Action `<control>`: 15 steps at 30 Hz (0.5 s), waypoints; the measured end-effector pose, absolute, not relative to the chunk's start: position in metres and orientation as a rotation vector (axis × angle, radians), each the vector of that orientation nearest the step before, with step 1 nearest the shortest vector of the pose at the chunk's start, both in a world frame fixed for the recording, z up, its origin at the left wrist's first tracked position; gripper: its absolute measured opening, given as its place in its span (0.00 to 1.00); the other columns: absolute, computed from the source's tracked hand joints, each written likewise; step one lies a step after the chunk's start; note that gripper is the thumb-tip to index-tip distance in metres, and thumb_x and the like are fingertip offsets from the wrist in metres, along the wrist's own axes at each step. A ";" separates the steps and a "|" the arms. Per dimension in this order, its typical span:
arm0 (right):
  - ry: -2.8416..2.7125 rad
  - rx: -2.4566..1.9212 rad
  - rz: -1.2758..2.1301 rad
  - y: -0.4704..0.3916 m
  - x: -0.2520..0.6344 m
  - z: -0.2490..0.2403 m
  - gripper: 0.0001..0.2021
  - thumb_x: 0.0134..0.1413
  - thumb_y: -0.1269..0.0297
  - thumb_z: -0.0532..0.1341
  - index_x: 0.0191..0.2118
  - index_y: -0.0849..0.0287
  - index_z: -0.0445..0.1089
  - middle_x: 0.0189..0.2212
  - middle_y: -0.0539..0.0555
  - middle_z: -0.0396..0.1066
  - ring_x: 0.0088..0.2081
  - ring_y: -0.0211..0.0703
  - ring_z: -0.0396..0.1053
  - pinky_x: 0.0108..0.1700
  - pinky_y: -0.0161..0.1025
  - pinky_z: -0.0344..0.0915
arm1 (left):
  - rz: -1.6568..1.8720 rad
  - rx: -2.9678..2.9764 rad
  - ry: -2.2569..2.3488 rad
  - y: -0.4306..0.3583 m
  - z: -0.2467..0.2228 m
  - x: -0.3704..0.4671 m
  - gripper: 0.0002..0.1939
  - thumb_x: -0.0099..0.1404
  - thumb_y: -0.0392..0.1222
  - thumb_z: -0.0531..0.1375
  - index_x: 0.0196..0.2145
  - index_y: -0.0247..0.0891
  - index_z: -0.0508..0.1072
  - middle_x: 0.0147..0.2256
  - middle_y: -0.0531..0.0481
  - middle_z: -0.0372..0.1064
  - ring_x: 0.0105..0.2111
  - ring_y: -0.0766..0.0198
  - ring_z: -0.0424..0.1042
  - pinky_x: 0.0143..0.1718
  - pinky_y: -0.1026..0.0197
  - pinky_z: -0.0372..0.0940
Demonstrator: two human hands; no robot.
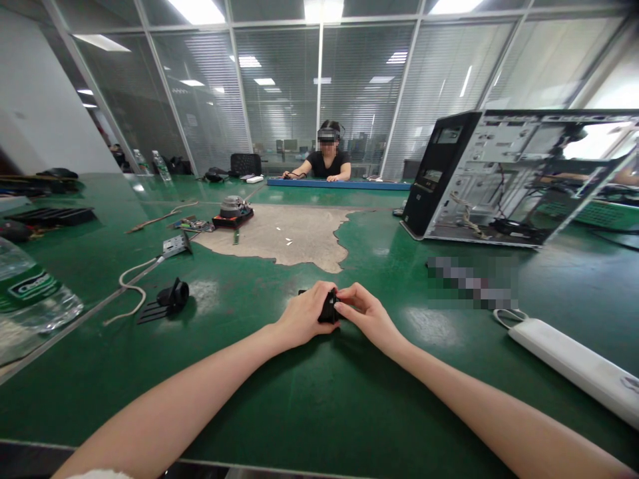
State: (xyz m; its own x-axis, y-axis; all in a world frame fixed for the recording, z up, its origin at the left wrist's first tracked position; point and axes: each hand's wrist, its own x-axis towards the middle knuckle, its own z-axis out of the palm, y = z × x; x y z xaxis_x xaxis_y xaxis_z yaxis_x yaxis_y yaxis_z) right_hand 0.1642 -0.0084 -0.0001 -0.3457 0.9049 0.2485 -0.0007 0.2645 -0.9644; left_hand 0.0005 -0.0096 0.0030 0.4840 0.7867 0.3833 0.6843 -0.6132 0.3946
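A small black part (pixel 328 308) is held just above or on the green table (pixel 299 412), in the middle of the view. My left hand (pixel 305 313) wraps round it from the left, with the fingers over its top and the thumb below. From the right, the thumb and fingertips of my right hand (pixel 367 313) pinch its right side. The fingers cover much of the part, so its full shape is hidden. Left of my hands lies another black piece with a round end and flat prongs (pixel 172 299).
An open computer case (pixel 449 179) stands at the right, with a white power strip (pixel 574 359) nearer. A plastic bottle (pixel 34 286) lies at the left. Behind the bare tan patch (pixel 299 233), a person (pixel 328 159) sits across the table. Left lies a metal bracket (pixel 176 245).
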 end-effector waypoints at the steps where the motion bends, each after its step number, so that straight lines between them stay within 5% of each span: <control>1: -1.607 -0.860 1.230 -0.007 0.164 -0.001 0.08 0.46 0.62 0.60 0.31 0.57 0.60 0.32 0.49 0.64 0.36 0.38 0.66 0.39 0.38 0.65 | 0.803 2.542 1.279 -0.009 0.003 0.001 0.29 0.50 0.43 0.61 0.47 0.42 0.53 0.44 0.48 0.60 0.40 0.57 0.66 0.38 0.56 0.62; 7: -1.656 -0.958 1.232 -0.009 0.165 -0.001 0.12 0.47 0.61 0.59 0.38 0.57 0.59 0.34 0.51 0.66 0.36 0.39 0.67 0.39 0.40 0.65 | 0.810 2.530 1.274 -0.009 0.003 0.001 0.29 0.51 0.44 0.61 0.47 0.42 0.52 0.45 0.48 0.60 0.40 0.57 0.66 0.38 0.56 0.62; 15: -1.612 -0.880 1.217 -0.011 0.166 0.002 0.08 0.46 0.61 0.60 0.31 0.57 0.61 0.32 0.50 0.65 0.38 0.40 0.66 0.40 0.38 0.65 | 0.801 2.517 1.281 -0.010 0.003 0.001 0.29 0.51 0.44 0.61 0.47 0.43 0.52 0.44 0.48 0.60 0.40 0.57 0.66 0.38 0.56 0.62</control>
